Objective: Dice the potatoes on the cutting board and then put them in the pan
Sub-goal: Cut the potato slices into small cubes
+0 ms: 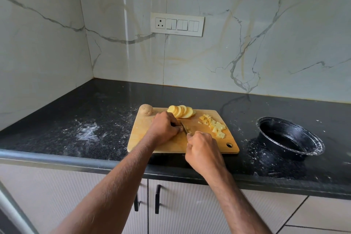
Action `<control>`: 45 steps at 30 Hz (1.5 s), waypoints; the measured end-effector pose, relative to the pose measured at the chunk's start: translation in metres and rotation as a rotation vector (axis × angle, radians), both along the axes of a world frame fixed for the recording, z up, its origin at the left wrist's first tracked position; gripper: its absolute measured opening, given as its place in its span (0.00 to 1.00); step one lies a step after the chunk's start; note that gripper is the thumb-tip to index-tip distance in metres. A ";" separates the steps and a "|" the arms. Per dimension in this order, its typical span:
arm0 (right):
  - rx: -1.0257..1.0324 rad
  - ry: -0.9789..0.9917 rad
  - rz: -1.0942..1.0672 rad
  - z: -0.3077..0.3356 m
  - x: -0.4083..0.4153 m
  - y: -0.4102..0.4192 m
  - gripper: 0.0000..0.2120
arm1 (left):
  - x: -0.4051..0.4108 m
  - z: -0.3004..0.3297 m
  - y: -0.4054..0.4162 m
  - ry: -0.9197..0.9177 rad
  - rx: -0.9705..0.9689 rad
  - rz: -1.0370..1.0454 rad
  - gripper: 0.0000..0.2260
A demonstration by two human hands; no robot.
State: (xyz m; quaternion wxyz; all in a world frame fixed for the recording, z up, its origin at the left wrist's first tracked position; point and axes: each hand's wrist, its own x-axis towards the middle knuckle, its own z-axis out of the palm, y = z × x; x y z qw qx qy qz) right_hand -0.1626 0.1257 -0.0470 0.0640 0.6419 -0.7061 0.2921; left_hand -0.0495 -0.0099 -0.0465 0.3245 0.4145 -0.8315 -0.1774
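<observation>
right hand grips the knife, blade just right of the potato bit the left hand pins; pan far right.

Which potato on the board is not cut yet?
The whole potato at the far left corner of the cutting board: it keeps its brown skin, while the slices and diced pieces show yellow flesh.
</observation>
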 end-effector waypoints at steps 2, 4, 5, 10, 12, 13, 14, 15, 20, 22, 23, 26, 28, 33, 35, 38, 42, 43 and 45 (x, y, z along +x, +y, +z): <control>-0.007 0.018 0.023 -0.002 -0.003 0.007 0.09 | 0.001 0.000 0.000 -0.008 0.003 0.013 0.06; -0.002 0.019 0.029 -0.004 -0.007 0.014 0.11 | 0.001 -0.001 0.000 -0.004 0.010 0.021 0.06; 0.003 0.014 0.031 -0.005 -0.009 0.017 0.11 | 0.001 -0.002 0.000 -0.002 0.012 0.023 0.06; -0.022 -0.061 0.035 -0.010 -0.012 0.031 0.14 | 0.003 -0.002 0.001 -0.024 0.001 0.012 0.07; -0.044 -0.092 0.024 -0.012 -0.011 0.033 0.15 | 0.004 -0.001 0.003 -0.030 0.013 0.007 0.07; -0.052 -0.104 0.020 -0.013 -0.010 0.033 0.15 | 0.005 0.000 0.003 -0.030 0.016 0.006 0.07; -0.063 -0.118 0.013 -0.013 -0.011 0.032 0.14 | 0.005 0.000 0.004 -0.021 0.020 0.008 0.07; -0.078 -0.133 0.002 -0.014 -0.011 0.031 0.13 | 0.006 0.000 0.005 -0.003 0.024 0.015 0.07; -0.089 -0.157 -0.020 -0.009 -0.009 0.026 0.16 | 0.009 0.000 0.006 0.032 0.027 0.042 0.05; -0.087 -0.154 -0.019 -0.007 -0.005 0.022 0.16 | 0.008 0.000 0.006 0.026 0.021 0.039 0.06; -0.087 -0.152 -0.017 -0.007 -0.002 0.020 0.16 | 0.008 0.000 0.006 0.021 0.019 0.041 0.06; -0.076 -0.148 -0.027 -0.008 0.003 0.015 0.16 | 0.007 0.001 0.005 0.013 0.013 0.051 0.06; -0.063 -0.145 -0.030 -0.008 0.005 0.013 0.15 | 0.007 0.000 0.005 0.012 0.007 0.056 0.06; -0.036 -0.104 -0.029 -0.007 0.006 0.012 0.16 | 0.006 0.000 0.004 0.012 0.008 0.062 0.06; -0.019 -0.089 -0.024 -0.007 0.006 0.011 0.17 | 0.006 0.000 0.004 0.005 -0.004 0.052 0.06; -0.004 -0.078 0.001 -0.004 0.008 0.010 0.16 | 0.006 -0.002 0.002 0.001 -0.015 0.031 0.06; 0.005 -0.073 0.014 0.002 0.005 0.008 0.12 | 0.007 -0.001 0.001 0.015 -0.019 0.001 0.05; 0.000 -0.074 0.010 0.002 0.004 0.007 0.12 | 0.007 -0.001 0.001 0.018 -0.017 0.000 0.05; 0.005 -0.065 0.007 0.003 0.005 0.005 0.11 | 0.007 0.000 0.001 0.014 -0.023 0.001 0.05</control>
